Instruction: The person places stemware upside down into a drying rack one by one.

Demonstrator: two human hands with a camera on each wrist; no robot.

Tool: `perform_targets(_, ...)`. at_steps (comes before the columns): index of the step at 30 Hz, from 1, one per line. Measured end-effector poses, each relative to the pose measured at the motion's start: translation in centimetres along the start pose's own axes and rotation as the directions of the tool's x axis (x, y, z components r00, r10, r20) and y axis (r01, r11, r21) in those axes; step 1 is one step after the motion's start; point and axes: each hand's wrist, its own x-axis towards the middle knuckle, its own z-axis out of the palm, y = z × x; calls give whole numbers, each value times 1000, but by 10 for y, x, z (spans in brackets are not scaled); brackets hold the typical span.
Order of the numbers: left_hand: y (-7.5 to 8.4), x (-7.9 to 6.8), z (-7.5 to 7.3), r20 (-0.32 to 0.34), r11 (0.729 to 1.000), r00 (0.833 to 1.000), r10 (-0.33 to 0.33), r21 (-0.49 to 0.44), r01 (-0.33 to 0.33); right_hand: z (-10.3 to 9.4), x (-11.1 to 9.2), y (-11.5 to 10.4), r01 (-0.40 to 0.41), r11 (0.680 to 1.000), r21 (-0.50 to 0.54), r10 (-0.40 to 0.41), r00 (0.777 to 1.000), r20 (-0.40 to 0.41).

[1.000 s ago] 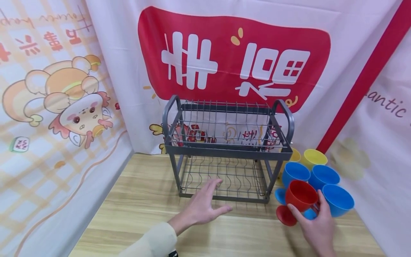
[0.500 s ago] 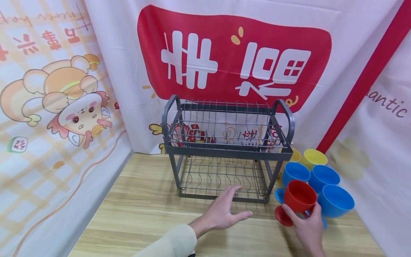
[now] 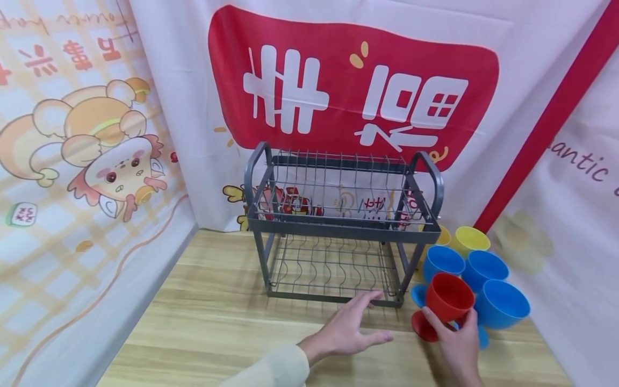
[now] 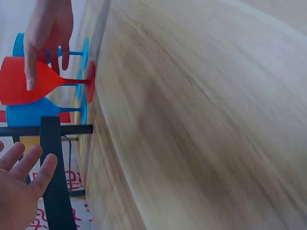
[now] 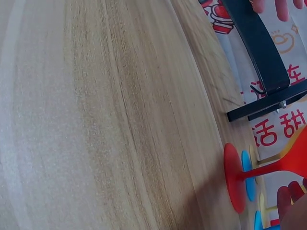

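A red plastic goblet [image 3: 450, 295] stands at the right of the table in the head view, its bowl between the thumb and fingers of my right hand [image 3: 458, 341]. The left wrist view shows this right hand [image 4: 50, 28] around the red bowl. In the right wrist view the red foot [image 5: 234, 177] is close to the table; whether it touches cannot be told. Three blue goblets [image 3: 503, 305] stand right behind the red one. My left hand [image 3: 344, 332] hovers with spread fingers and nothing in it, before the lower front corner of a dark grey two-tier dish rack [image 3: 333, 228].
Two yellow goblets [image 3: 471, 241] stand behind the blue ones, one partly hidden by the rack. A printed cloth [image 3: 338, 80] hangs behind the rack. Another cloth [image 3: 106, 161] closes off the left side. The wooden table [image 3: 203, 317] runs under everything.
My left hand has moved right, toward the red goblet, fingers still spread. My right hand has shifted slightly left along with the red goblet, its fingers closer round the bowl. The rack stays put.
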Motion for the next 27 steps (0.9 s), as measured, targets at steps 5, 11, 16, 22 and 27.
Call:
perform_targets(5,4,8,11,-15,999,999,29,-28,-29,-2,-9,-1,86,996,-30,-85,996,34)
perform_targets(11,12,19,17,-41,995,999,30,-89,-33,-2,-21,-7,172,984,-51,-169,984,65)
perform_targets(16,15,20,8,-74,989,997,27,-140,-37,1,-28,-14,229,971,-65,-224,972,73)
perform_targets(22,10,14,-13,-106,984,994,30,-172,-48,4,-31,-22,375,911,-173,-360,926,114)
perform_targets(27,2,3,-33,-103,997,993,54,-53,-59,9,-29,-28,585,770,-254,-566,811,149)
